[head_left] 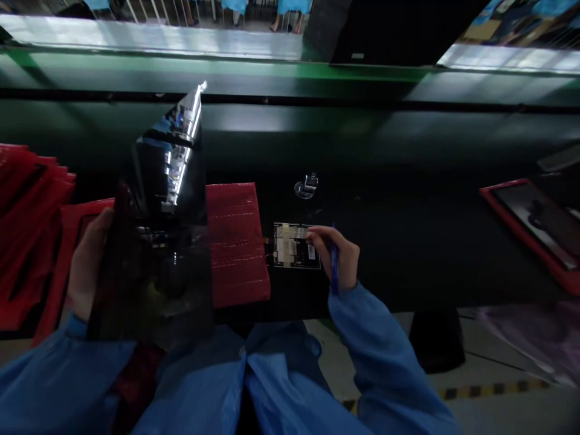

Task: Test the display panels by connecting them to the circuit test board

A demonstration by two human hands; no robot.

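My left hand (88, 260) grips the left edge of a glossy black panel (163, 241), held tilted up so that it mirrors the ceiling lights. My right hand (338, 257) is closed round a blue pen (334, 266), with its fingertips resting on a small circuit board (292, 244) patched with pale tape. The board lies on the dark bench just right of a red foam pad (235, 241). Both my sleeves are blue.
A stack of red trays (27, 211) stands at the far left. At the right edge lies a red tray with a dark panel (534, 226) in it. A small clear round part (306, 187) lies behind the board. A green conveyor (272, 78) runs across the back.
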